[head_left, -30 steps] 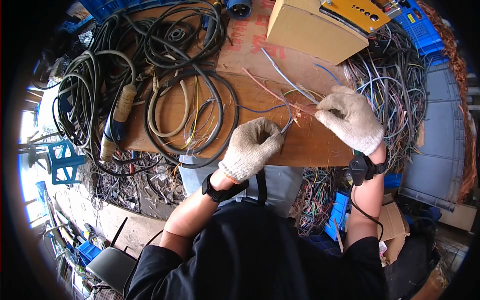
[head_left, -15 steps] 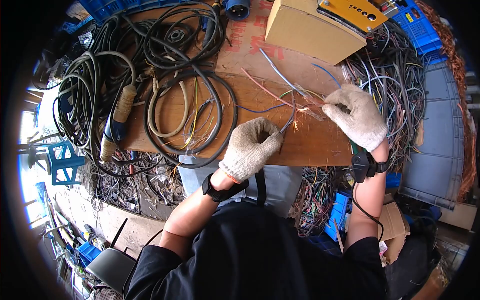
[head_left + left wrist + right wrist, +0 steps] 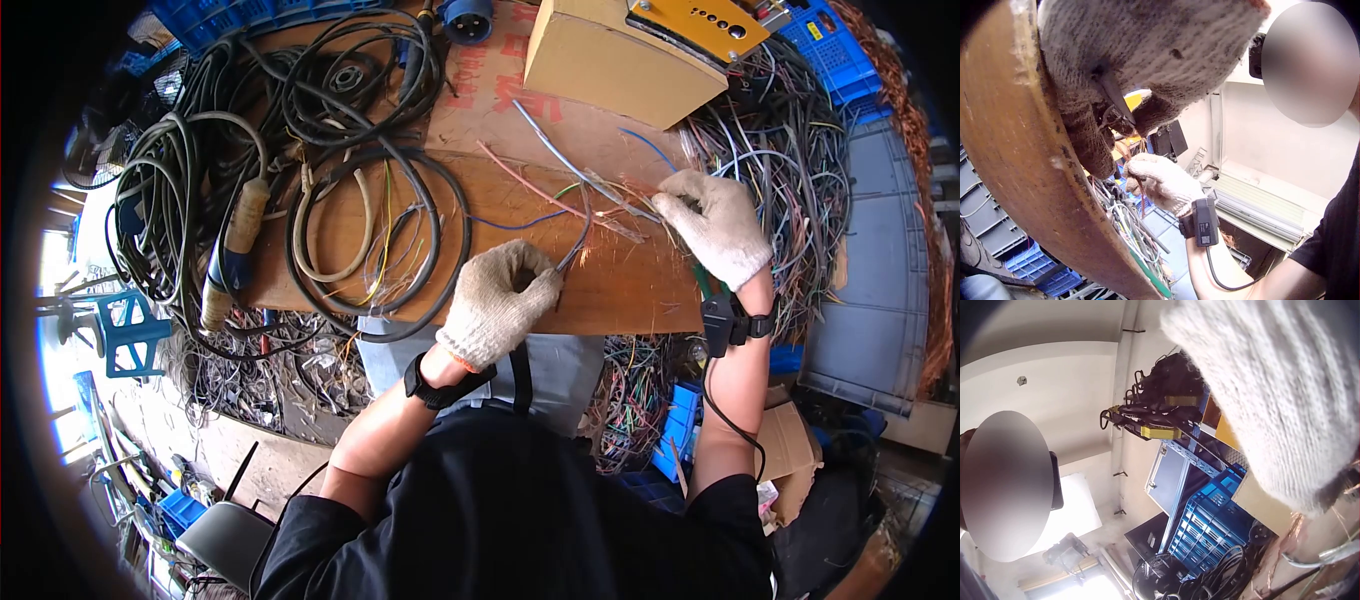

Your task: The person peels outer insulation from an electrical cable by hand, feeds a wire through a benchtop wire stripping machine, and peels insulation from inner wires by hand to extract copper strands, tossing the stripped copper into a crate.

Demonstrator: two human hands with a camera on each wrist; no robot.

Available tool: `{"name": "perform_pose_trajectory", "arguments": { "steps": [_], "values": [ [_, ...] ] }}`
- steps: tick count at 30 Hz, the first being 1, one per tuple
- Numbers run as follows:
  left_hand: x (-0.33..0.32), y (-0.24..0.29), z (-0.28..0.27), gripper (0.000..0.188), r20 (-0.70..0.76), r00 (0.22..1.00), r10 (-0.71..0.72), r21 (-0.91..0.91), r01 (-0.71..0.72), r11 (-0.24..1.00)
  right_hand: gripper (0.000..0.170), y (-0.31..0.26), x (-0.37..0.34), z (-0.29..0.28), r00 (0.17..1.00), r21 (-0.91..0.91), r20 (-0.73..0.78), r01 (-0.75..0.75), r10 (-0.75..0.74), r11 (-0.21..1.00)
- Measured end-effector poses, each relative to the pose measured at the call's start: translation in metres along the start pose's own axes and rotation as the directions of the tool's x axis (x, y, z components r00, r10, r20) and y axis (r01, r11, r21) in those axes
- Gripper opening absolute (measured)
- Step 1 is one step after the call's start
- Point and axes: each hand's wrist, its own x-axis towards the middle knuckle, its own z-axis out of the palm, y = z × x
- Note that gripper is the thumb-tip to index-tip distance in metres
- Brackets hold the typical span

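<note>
My left hand [image 3: 500,300], in a knitted off-white work glove, pinches a thin grey cable [image 3: 574,248] near the table's front edge. In the left wrist view a dark pointed piece [image 3: 1114,95] sticks out of that glove. Farther right, my gloved right hand [image 3: 718,222] has thumb and forefinger together on the end of a bundle of bare copper strands [image 3: 625,228]. Between the hands, a pink wire [image 3: 525,182] and a light blue wire [image 3: 548,143] fan out from the bundle over the wooden table [image 3: 625,290].
Coiled black cables [image 3: 365,70] fill the table's left side, with a taped connector [image 3: 238,230] among them. A cardboard-coloured box [image 3: 620,65] stands at the back beneath a yellow panel [image 3: 700,22]. Heaped wires [image 3: 800,190] lie on the right, beside a grey bin lid [image 3: 865,270].
My right hand has drawn a little to the right with its fingertips still together, widening the space between the hands. The left hand has barely moved.
</note>
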Motion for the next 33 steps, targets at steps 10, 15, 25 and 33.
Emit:
{"name": "perform_pose_trajectory", "arguments": {
  "steps": [10,15,25,33],
  "values": [
    [0.0,0.0,0.001,0.011,-0.001,1.0,-0.021,-0.023,0.021,1.0,0.023,0.015,0.003,-0.002,0.997,0.017,-0.015,-0.07,0.07,0.997],
    [0.0,-0.001,0.001,0.011,-0.002,1.0,-0.005,0.008,0.005,1.0,0.024,0.017,0.006,-0.004,0.983,-0.082,-0.103,-0.163,0.154,0.983],
    [-0.001,0.001,0.001,0.012,0.0,1.0,-0.017,-0.036,0.017,0.999,0.024,0.039,0.005,-0.018,0.965,0.012,-0.197,-0.173,0.172,0.985],
    [-0.002,0.005,0.001,0.012,-0.007,1.0,-0.022,-0.02,0.022,1.0,0.025,0.053,0.005,-0.033,0.948,0.027,-0.23,-0.219,0.22,0.975]
  ]
}}
